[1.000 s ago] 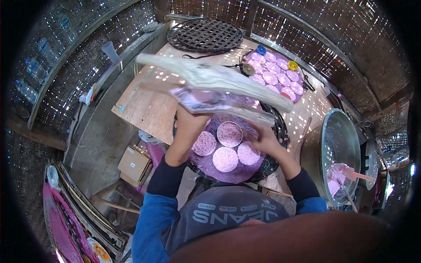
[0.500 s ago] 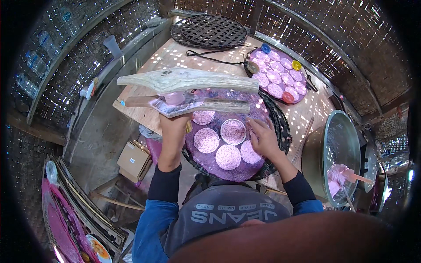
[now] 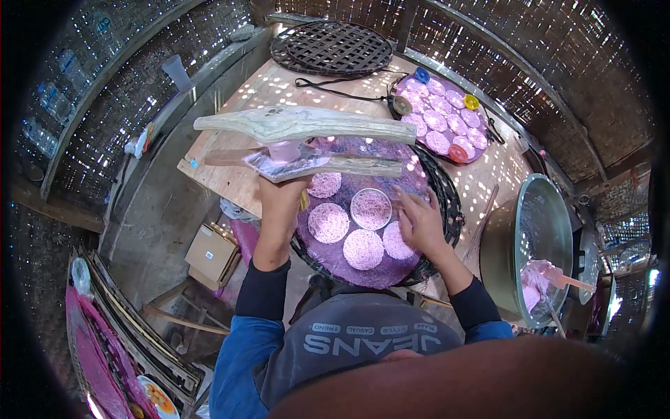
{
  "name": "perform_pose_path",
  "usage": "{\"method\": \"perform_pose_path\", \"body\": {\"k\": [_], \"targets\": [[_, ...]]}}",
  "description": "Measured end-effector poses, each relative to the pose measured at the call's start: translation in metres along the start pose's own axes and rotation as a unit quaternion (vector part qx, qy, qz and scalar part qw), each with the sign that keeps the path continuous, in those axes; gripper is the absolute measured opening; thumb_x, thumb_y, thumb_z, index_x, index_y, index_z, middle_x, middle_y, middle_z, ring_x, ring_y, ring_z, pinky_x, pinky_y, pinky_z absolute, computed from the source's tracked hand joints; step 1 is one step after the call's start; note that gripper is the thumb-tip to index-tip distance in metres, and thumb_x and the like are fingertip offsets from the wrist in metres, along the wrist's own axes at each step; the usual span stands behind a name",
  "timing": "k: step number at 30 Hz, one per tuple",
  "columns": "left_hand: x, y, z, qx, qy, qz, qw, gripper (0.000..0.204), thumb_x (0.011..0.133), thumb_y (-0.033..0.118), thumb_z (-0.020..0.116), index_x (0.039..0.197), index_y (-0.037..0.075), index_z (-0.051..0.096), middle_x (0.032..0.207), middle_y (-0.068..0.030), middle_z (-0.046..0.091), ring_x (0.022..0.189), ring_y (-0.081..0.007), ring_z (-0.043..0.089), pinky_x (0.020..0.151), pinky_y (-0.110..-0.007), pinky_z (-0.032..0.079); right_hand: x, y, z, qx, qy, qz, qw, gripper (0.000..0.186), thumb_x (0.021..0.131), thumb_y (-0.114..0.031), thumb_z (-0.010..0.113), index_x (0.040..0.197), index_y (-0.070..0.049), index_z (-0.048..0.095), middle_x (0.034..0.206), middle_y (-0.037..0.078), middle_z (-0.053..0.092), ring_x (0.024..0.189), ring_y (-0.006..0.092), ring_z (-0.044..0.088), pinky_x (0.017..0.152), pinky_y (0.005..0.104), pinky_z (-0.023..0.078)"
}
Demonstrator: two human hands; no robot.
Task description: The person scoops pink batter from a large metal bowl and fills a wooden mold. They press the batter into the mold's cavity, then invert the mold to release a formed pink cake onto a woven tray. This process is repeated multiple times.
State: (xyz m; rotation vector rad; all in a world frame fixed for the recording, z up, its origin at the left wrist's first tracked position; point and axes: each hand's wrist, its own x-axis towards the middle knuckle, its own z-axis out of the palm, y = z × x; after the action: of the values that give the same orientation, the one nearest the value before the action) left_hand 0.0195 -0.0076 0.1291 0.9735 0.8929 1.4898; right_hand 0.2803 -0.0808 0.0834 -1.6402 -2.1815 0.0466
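My left hand (image 3: 283,192) grips the lower beam of a wooden press (image 3: 307,126), two thick pale beams one above the other with a pink cylinder between them. It is held over a round tray covered with purple cloth (image 3: 328,260). On the cloth lie several round, pink, lacy noodle-like discs (image 3: 363,249). One of them sits inside a thin pale ring mould (image 3: 372,209). My right hand (image 3: 422,223) is just right of the ring, fingers apart and holding nothing, above the edge of the right-hand disc. The press hides the far part of the tray.
Behind stands another tray (image 3: 438,119) of pink discs with coloured rings on it. Stacked woven trays (image 3: 331,49) lie at the table's far end. To the right, a large metal basin (image 3: 499,244) holds pink dough (image 3: 536,283) and a spatula. A cardboard box (image 3: 211,255) is at left.
The press in my left hand has shifted slightly to the right. My right hand has barely moved beside the ring; its index finger now looks more extended.
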Motion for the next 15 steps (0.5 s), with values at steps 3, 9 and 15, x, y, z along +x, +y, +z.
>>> {"method": "perform_pose_path", "body": {"k": [3, 9, 15], "targets": [[0.001, 0.0, 0.001, -0.003, -0.001, -0.007, 1.0, 0.022, 0.068, -0.007, 0.059, 0.089, -0.002, 0.059, 0.076, -0.0041, 0.06, 0.065, -0.0119, 0.056, 0.058, -0.025, 0.045, -0.001, 0.003, 0.005, -0.017, -0.023, -0.037, 0.999, 0.055, 0.076, -0.009, 0.054, 0.13, -0.012, 0.042, 0.097, 0.005, 0.063, 0.1, 0.0213, 0.056, 0.103, 0.0476, 0.024], [0.002, -0.003, 0.0, 0.022, -0.005, 0.003, 1.0, 0.017, 0.072, -0.002, 0.061, 0.089, 0.0, 0.058, 0.071, -0.0029, 0.057, 0.059, -0.0104, 0.053, 0.051, -0.023, 0.041, 0.014, -0.001, -0.013, 0.088, -0.096, -0.066, 0.989, 0.069, 0.073, -0.019, 0.061, 0.136, -0.013, 0.032, 0.121, 0.007, 0.053, 0.116, 0.0231, 0.046, 0.104, 0.0514, 0.022], [0.001, 0.001, 0.006, 0.03, -0.009, 0.001, 1.0, 0.016, 0.074, 0.0, 0.061, 0.09, 0.001, 0.058, 0.069, -0.0025, 0.056, 0.057, -0.0098, 0.052, 0.049, -0.023, 0.04, 0.038, 0.004, -0.008, 0.068, -0.227, -0.108, 0.965, 0.091, 0.068, -0.031, 0.067, 0.141, -0.013, 0.017, 0.137, 0.014, 0.034, 0.128, 0.0295, 0.031, 0.105, 0.0526, 0.019]]}}
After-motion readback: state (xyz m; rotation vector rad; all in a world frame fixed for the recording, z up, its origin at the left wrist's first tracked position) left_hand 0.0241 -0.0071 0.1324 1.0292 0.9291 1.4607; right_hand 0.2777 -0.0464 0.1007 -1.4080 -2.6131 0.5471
